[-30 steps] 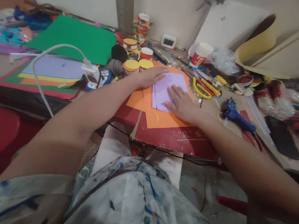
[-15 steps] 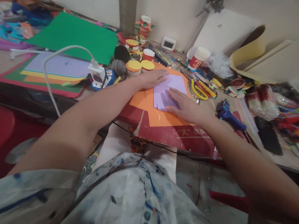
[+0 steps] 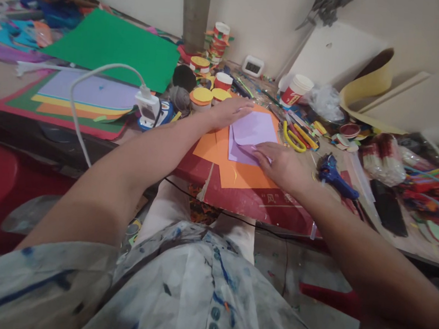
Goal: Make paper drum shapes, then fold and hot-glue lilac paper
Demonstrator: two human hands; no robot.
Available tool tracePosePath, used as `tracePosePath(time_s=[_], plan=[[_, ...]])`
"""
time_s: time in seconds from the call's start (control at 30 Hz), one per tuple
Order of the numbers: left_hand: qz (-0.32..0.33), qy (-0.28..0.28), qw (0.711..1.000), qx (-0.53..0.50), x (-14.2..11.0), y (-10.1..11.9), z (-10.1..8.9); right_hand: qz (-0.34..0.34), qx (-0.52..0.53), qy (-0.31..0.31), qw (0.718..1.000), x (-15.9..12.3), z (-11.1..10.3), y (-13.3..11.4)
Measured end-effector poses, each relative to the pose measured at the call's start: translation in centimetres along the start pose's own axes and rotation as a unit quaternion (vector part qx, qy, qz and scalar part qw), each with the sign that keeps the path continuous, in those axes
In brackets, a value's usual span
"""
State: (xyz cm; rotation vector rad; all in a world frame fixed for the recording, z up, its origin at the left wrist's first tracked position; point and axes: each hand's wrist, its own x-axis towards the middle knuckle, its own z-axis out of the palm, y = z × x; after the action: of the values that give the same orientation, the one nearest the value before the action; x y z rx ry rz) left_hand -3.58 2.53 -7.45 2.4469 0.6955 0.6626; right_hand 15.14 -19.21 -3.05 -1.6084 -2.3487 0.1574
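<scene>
Purple paper [image 3: 255,129] lies on orange sheets [image 3: 237,176], with its near edge lifted and curling up over another purple layer. My right hand [image 3: 281,165] pinches that raised edge near its right corner, fingers closed on it. At the upper left of the purple paper rests my left hand [image 3: 231,110], flat with fingers stretched out, touching the paper's far left edge. Under the orange sheets is a dark red board [image 3: 239,203] with white printed characters.
Yellow-handled scissors [image 3: 294,139] and a blue glue gun [image 3: 337,175] lie to the right. Behind stand a paper cup [image 3: 296,91], a small clock [image 3: 253,65] and yellow-topped round pieces [image 3: 201,97]. A white charger with cable [image 3: 147,104] and a green sheet [image 3: 118,47] are at left.
My right hand has gone from lying spread on the purple paper to pinching its near edge, which is now lifted. My left hand stays nearly in place.
</scene>
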Motion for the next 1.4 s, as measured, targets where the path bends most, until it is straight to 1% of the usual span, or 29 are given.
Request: tracePosePath(time_s=[0.1, 0.13, 0.17, 0.23, 0.33, 0.43, 0.53, 0.63, 0.7, 0.77, 0.83, 0.9, 1.07, 1.1, 1.17, 1.23, 1.27, 1.33, 1.4], plan=[[0.059, 0.019, 0.993, -0.096, -0.1, 1.7, -0.7, 0.061, -0.009, 0.073, 0.995, 0.3, -0.5, 0.4], [0.092, 0.008, 0.988, -0.122, -0.1, 2.4, -0.9, 0.08, -0.014, 0.091, 0.993, 0.5, -0.7, 0.7], [0.116, 0.005, 0.983, -0.141, -0.1, 3.0, -1.0, 0.095, -0.02, 0.104, 0.99, 0.7, -0.8, 1.0], [0.136, 0.001, 0.981, -0.141, -0.1, 4.2, -0.9, 0.113, -0.029, 0.127, 0.985, 1.2, -1.1, 1.5], [0.117, 0.018, 0.988, -0.102, -0.2, 5.4, -0.2, 0.125, -0.024, 0.154, 0.98, 1.8, -1.5, 1.9], [0.078, 0.07, 0.99, -0.09, -0.3, 5.8, 0.3, 0.099, -0.005, 0.172, 0.98, 1.9, -1.8, 2.1], [0.064, 0.112, 0.986, -0.104, -0.3, 5.8, 0.0, 0.081, -0.005, 0.187, 0.979, 1.6, -2.3, 2.5], [0.062, 0.128, 0.98, -0.136, -0.5, 6.0, -0.6, 0.113, -0.011, 0.183, 0.977, 1.6, -2.9, 3.0], [0.06, 0.122, 0.977, -0.161, -0.6, 6.3, -0.9, 0.135, -0.012, 0.188, 0.973, 1.8, -3.3, 3.0], [0.058, 0.104, 0.976, -0.181, -0.6, 6.3, -1.1, 0.146, -0.005, 0.204, 0.968, 2.1, -3.7, 2.9], [0.05, 0.083, 0.977, -0.189, -0.6, 6.2, -1.3, 0.153, 0.016, 0.222, 0.963, 2.4, -4.2, 2.7], [0.038, 0.073, 0.979, -0.184, -0.6, 6.0, -1.5, 0.165, 0.046, 0.237, 0.956, 2.6, -4.8, 2.3], [0.036, 0.113, 0.977, -0.178, -0.5, 6.1, -2.6, 0.196, 0.099, 0.263, 0.94, 2.7, -6.6, 1.8], [0.038, 0.111, 0.976, -0.185, -0.5, 6.2, -2.8, 0.197, 0.105, 0.274, 0.935, 2.7, -6.9, 1.8], [0.036, 0.085, 0.975, -0.201, -0.5, 6.2, -3.2, 0.192, 0.12, 0.306, 0.925, 2.8, -7.4, 1.9], [0.025, 0.06, 0.975, -0.214, -0.4, 6.2, -3.3, 0.182, 0.142, 0.331, 0.915, 3.0, -7.7, 2.1], [0.017, 0.057, 0.973, -0.221, -0.4, 6.1, -3.3, 0.18, 0.152, 0.337, 0.912, 3.1, -7.9, 2.3], [0.001, 0.068, 0.97, -0.232, -0.4, 6.1, -3.2, 0.182, 0.168, 0.345, 0.905, 3.3, -8.1, 2.7], [-0.02, 0.089, 0.965, -0.246, -0.4, 6.2, -3.0, 0.178, 0.196, 0.367, 0.892, 3.7, -8.2, 3.3]])
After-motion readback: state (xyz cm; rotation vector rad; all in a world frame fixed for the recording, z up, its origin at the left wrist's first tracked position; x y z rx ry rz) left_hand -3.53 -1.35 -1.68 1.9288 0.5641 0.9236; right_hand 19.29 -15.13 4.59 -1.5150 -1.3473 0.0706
